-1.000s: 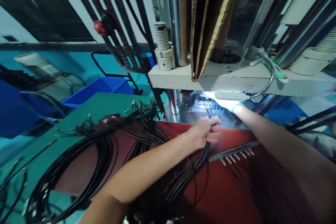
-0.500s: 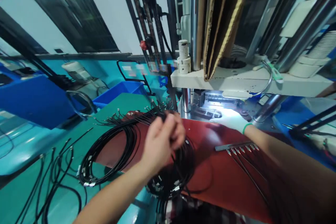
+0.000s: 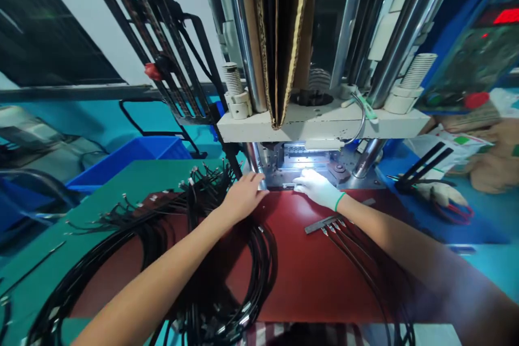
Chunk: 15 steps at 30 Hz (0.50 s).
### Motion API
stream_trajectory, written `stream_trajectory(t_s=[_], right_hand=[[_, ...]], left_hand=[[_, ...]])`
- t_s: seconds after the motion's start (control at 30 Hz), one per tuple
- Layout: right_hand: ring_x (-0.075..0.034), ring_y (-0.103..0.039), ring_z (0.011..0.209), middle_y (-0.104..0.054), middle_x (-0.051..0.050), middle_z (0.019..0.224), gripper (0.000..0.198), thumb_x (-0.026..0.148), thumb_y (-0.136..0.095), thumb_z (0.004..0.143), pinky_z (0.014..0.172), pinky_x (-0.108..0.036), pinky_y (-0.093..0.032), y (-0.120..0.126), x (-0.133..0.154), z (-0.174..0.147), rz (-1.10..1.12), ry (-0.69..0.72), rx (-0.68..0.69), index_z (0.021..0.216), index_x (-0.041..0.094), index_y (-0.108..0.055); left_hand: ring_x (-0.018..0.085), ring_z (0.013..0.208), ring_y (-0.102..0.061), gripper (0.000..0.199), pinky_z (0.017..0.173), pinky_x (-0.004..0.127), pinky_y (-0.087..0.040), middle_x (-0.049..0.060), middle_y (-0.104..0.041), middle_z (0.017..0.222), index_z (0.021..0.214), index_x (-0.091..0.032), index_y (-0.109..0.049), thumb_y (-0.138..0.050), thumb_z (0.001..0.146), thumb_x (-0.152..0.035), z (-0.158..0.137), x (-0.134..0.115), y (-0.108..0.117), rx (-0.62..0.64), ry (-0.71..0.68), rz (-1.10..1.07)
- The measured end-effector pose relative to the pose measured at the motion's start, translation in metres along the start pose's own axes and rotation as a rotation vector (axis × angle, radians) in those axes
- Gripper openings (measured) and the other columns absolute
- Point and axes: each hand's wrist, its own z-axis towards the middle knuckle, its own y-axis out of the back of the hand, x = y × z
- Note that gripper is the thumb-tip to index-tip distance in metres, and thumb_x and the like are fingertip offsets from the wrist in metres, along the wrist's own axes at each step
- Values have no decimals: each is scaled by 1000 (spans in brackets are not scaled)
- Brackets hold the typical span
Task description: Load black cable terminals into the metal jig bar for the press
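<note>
My left hand point(image 3: 243, 195), bare, reaches over the black cables to the front left corner of the press base point(image 3: 275, 178). Its fingers are stretched out with the thumb apart, and nothing shows in them. My right hand point(image 3: 318, 189) wears a white glove with a green cuff. Its fingertips are closed at the front edge of the lit press bed; what they hold, if anything, is hidden. Under my right wrist lies a grey metal bar point(image 3: 318, 225) with several cable ends set along it. Coiled black cables point(image 3: 259, 259) lie below my left hand.
Above my hands hangs the press's white upper plate point(image 3: 324, 121), with cardboard point(image 3: 279, 65) standing on it. A red mat point(image 3: 295, 275) covers the bench front. Left is a blue bin point(image 3: 133, 159); right, black-handled pliers point(image 3: 425, 165) and a control panel point(image 3: 470, 59).
My left hand has moved from the cable bundle, where it was closed, toward the press and opened. My right hand stays at the press bed. The view has swung to the right.
</note>
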Motion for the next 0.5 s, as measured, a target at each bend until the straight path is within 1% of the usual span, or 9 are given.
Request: stream_trajectory(t_s=[0.07,0.1,0.17,0.23,0.27,0.33,0.4,0.47,0.5], right_hand=[[-24,-51,95,-60,-10,94,22,31,-55,94,89,-40,-42,0,-1,-1,47,-19,-9,96,16,-71],[-24,-52,95,-61,-10,94,22,29,-54,94,90,-40,-42,1,-2,-1,79,-34,-19,96,16,-71],[-24,-54,97,-63,-11,97,24,27,-49,95,92,-41,-43,3,-3,2,162,-67,-44,95,16,-70],[-23,-56,97,-65,-11,98,29,28,-41,98,90,-39,-45,9,-2,8,264,-109,-69,94,17,-68],[-21,-57,92,-65,-10,96,34,30,-35,100,85,-38,-48,14,0,10,321,-135,-77,95,17,-66],[-18,-58,75,-63,-8,85,45,35,-21,102,69,-34,-50,30,7,9,427,-191,-79,100,17,-62],[-15,-51,58,-57,-4,71,49,41,-17,102,54,-29,-46,53,13,-7,524,-245,-72,103,17,-59],[-13,-45,53,-49,0,64,43,48,-28,100,52,-27,-42,80,15,-44,620,-308,-87,105,20,-61],[-13,-43,54,-46,1,63,41,50,-33,99,53,-27,-41,94,14,-70,606,-374,-126,108,23,-62]], left_hand=[[26,112,-55,44,97,39,-44,13,-56,124,130,-17,-49,-53,91,-37,24,-3,-23,51,-152,-110],[25,111,-55,44,98,39,-44,12,-55,123,130,-18,-49,-53,91,-38,34,0,-34,62,-190,-174],[23,106,-56,35,96,37,-44,10,-57,115,121,-19,-54,-51,92,-39,45,9,-50,64,-224,-296],[21,102,-56,28,94,35,-44,8,-59,107,111,-19,-58,-48,94,-39,48,17,-59,59,-235,-371],[21,101,-55,27,94,35,-43,7,-59,105,109,-19,-58,-48,94,-39,47,20,-61,56,-241,-391],[21,101,-55,27,93,34,-43,7,-59,104,107,-19,-59,-49,93,-40,44,23,-62,39,-241,-414],[21,101,-55,28,94,34,-43,8,-58,104,108,-18,-59,-49,94,-40,41,24,-63,21,-236,-426],[20,101,-54,29,93,33,-43,8,-58,104,110,-18,-60,-49,94,-40,41,24,-64,13,-235,-427],[20,101,-54,29,93,33,-43,8,-58,104,110,-18,-60,-49,94,-39,41,23,-65,12,-234,-425]])
